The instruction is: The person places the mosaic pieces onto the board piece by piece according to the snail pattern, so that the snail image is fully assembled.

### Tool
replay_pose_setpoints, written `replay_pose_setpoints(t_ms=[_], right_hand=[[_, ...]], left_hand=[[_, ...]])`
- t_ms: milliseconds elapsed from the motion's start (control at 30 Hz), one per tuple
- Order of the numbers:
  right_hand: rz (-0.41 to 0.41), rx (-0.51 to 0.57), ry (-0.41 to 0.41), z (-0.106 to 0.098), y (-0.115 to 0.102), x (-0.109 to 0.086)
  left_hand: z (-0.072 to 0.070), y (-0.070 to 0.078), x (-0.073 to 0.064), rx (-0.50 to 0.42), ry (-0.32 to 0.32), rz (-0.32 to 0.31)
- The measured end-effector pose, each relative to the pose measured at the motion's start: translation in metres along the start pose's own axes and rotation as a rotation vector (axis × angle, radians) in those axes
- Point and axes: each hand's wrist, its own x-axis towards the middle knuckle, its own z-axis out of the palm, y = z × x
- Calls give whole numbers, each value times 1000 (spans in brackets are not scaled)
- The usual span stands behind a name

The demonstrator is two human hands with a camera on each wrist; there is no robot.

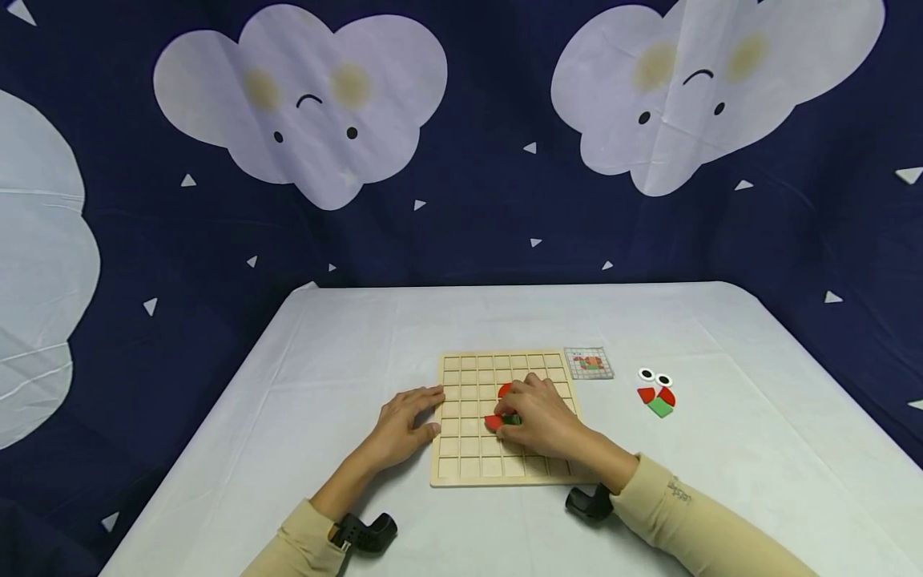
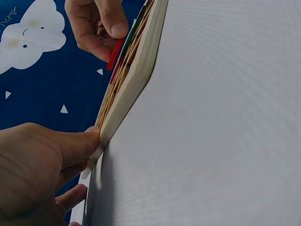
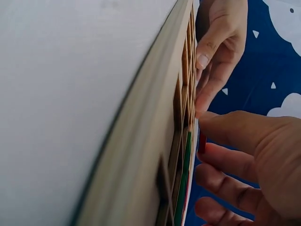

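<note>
A wooden grid board [image 1: 461, 473] lies on the table. My left hand [image 1: 401, 425] rests against its left edge, fingers extended; in the left wrist view the thumb touches the rim. Over the middle of the board, my right hand [image 1: 546, 421] pinches a small red piece [image 3: 202, 142] between thumb and index finger. A green piece [image 1: 511, 419] and a red piece [image 1: 504, 389] sit in the grid beside the right fingers, partly hidden by them. Another view of the green piece [image 3: 184, 181] shows it low in the grid.
A small pattern card [image 1: 590, 363] lies by the board's upper right corner. Further right are two eye discs [image 1: 646, 374], two red pieces [image 1: 667, 397] and a green piece [image 1: 660, 408]. White cloth covers the table [image 1: 346, 344]; a dark blue cloud-print backdrop [image 1: 490, 200] hangs behind.
</note>
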Motion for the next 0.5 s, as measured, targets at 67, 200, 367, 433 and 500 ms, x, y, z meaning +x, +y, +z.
replay_pose_setpoints(t_ms=[67,200,367,433,500], right_hand=[[-1,-5,-6,1,-1,1],[-26,-33,-3,3,-2,2],[-48,-62,-3,7,-4,4],[-51,-74,1,8,-4,5],[-50,-79,9,8,-5,4]], left_hand=[[0,0,0,1,3,-2],[1,1,0,-9,5,-13],[1,1,0,-21,4,-20],[1,1,-1,-20,4,-18],[1,2,-1,-19,2,-16]])
